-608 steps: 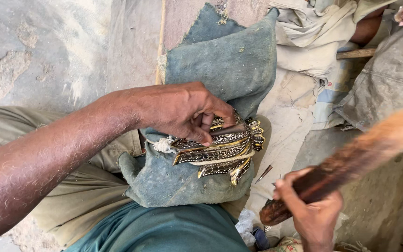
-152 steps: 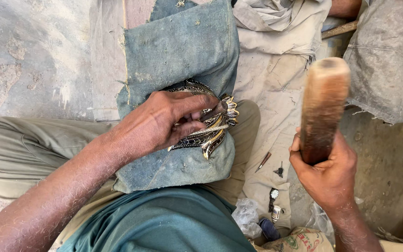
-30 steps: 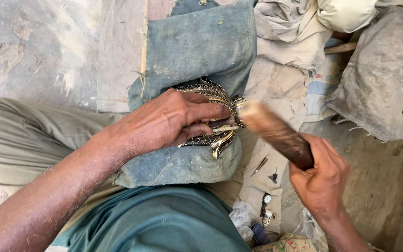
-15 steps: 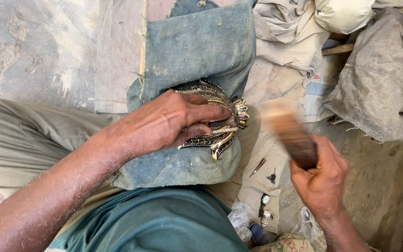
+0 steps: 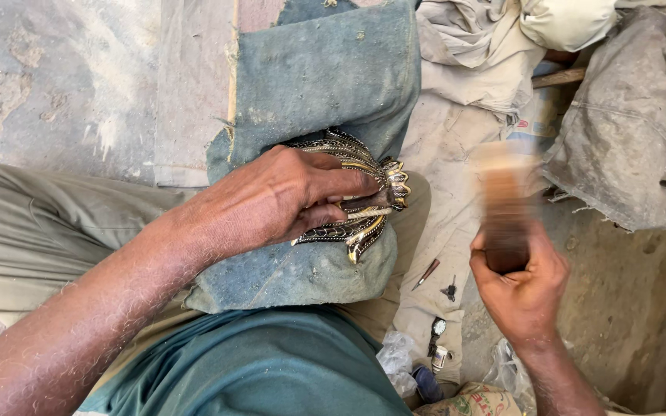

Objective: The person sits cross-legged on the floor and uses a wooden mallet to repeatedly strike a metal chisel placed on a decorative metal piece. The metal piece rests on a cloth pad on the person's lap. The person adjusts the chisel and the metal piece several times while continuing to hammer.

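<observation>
My left hand (image 5: 283,199) presses an ornate metal piece (image 5: 360,192), dark with brass-coloured ribs, onto a blue-green cloth pad (image 5: 325,92) lying over my knee. A thin tool seems pinched between its fingers against the piece. My right hand (image 5: 522,289) grips a wooden mallet (image 5: 505,204) by its lower end. The mallet points upward, blurred with motion, and stands well to the right of the metal piece, apart from it.
Small metal punches (image 5: 427,273) and bits lie on a dirty beige cloth (image 5: 456,154) between the pad and my right hand. Grey sacking (image 5: 626,131) lies at the right, bare concrete floor (image 5: 55,77) at the left. Crumpled plastic (image 5: 398,358) sits near my lap.
One second ago the mallet head was at the metal piece. It has since swung back to the right and upward. My left hand has kept its hold.
</observation>
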